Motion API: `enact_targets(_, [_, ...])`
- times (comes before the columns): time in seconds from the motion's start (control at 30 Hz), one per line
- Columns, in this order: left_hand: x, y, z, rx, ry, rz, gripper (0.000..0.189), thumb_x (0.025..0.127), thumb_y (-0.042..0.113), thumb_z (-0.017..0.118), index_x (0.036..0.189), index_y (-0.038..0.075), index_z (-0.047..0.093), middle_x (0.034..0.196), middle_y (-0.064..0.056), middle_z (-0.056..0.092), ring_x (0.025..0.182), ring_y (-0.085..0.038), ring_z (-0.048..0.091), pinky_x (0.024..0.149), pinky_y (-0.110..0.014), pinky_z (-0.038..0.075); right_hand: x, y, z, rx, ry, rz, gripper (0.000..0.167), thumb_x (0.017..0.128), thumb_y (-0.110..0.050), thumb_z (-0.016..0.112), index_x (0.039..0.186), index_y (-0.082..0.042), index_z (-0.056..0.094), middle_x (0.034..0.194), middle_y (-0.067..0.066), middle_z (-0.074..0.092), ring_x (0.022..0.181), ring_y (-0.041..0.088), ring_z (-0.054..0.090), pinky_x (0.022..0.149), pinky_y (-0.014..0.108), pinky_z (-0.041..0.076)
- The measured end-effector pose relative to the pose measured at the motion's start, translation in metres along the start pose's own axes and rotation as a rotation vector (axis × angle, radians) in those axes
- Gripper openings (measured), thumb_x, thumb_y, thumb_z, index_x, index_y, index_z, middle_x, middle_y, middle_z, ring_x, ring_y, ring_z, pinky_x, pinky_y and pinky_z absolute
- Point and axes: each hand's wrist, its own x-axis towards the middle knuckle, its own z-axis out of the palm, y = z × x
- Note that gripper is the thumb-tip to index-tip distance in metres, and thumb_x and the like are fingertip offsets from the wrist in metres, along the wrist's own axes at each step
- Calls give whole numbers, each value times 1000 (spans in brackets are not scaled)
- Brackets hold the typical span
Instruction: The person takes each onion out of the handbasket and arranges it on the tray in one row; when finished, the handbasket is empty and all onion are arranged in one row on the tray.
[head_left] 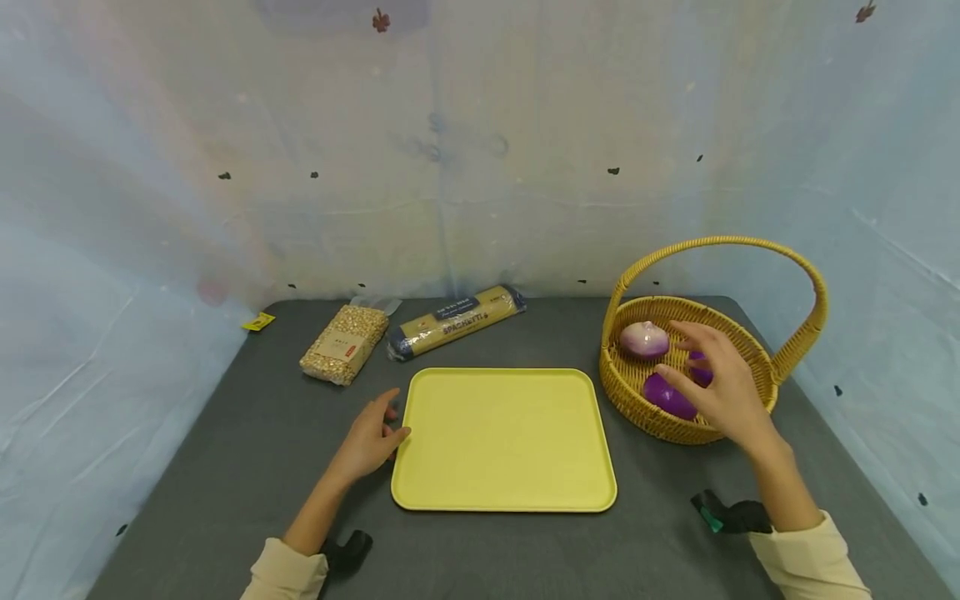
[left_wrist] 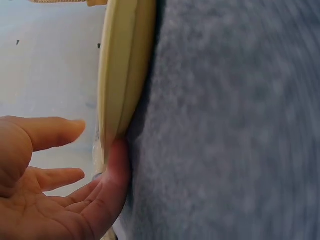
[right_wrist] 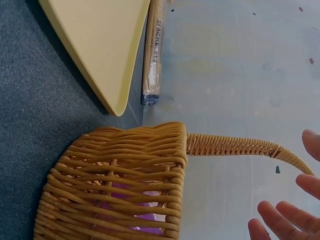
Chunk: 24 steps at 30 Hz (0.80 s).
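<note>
A yellow tray (head_left: 504,442) lies flat on the dark table. My left hand (head_left: 369,437) is at its left edge, fingers loosely bent; in the left wrist view a fingertip touches the underside of the tray rim (left_wrist: 117,75) and the thumb stays off it. My right hand (head_left: 716,379) hovers over the wicker basket (head_left: 652,425), thumb and fingers spread, with nothing between them. In the basket lie a purple-and-white onion (head_left: 644,341), a purple vegetable (head_left: 667,397) and another purple piece (head_left: 701,367), partly hidden by the hand.
Behind the tray lies a spaghetti packet (head_left: 459,322), with a clear bag of pale beans or grains (head_left: 345,343) to its left. The basket's tall handle (head_left: 720,241) arches above it. A yellow tag (head_left: 258,322) sits at the back left edge. Pale sheeting (head_left: 480,150) hangs around the table.
</note>
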Motion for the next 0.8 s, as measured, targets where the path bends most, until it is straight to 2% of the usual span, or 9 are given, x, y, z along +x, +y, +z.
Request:
enact_targets(0.27, [1, 1, 2, -30, -5, -27, 62, 86, -2, 61, 141, -4, 33, 99, -17, 52, 59, -16, 52, 43, -26, 49, 2, 0, -2, 0, 0, 21, 68, 72, 1, 77, 133, -8, 50, 125, 15, 49, 102, -12, 45, 78, -1, 39])
enact_targets(0.57, [1, 1, 5, -13, 17, -25, 49, 85, -5, 59, 132, -4, 46, 95, -15, 53, 62, -16, 52, 41, -25, 48, 10, 0, -7, -7, 13, 17, 66, 73, 0, 76, 133, -5, 49, 125, 16, 50, 100, -9, 47, 78, -1, 39])
enact_targets(0.8, [2, -1, 6, 4, 24, -31, 46, 85, -4, 58, 130, -3, 49, 96, -14, 53, 63, -15, 52, 42, -25, 48, 17, 0, -12, 6, -1, 51, 66, 76, -1, 73, 137, -9, 46, 126, 14, 48, 100, -12, 45, 77, -1, 38])
